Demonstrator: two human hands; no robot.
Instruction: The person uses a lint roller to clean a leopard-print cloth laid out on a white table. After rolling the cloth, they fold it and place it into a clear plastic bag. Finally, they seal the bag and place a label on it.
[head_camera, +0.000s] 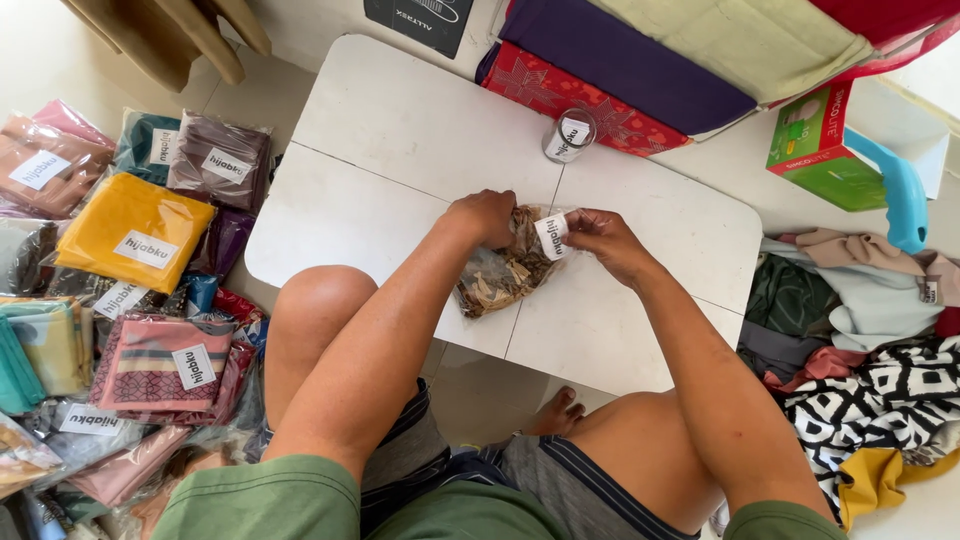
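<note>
The bagged cloth (503, 268) lies near the table's (400, 130) front edge, close to you. Your left hand (487, 215) is closed on its top to steady it, while your right hand (600, 238) pinches the white label (551, 236) against it. The roll of labels (568, 135) stands toward the back edge.

Left hand (485, 216) and right hand (603, 240) are gripping a clear packet of patterned fabric (505, 265), white label (551, 236) pinched, over white surface (420, 130).
</note>
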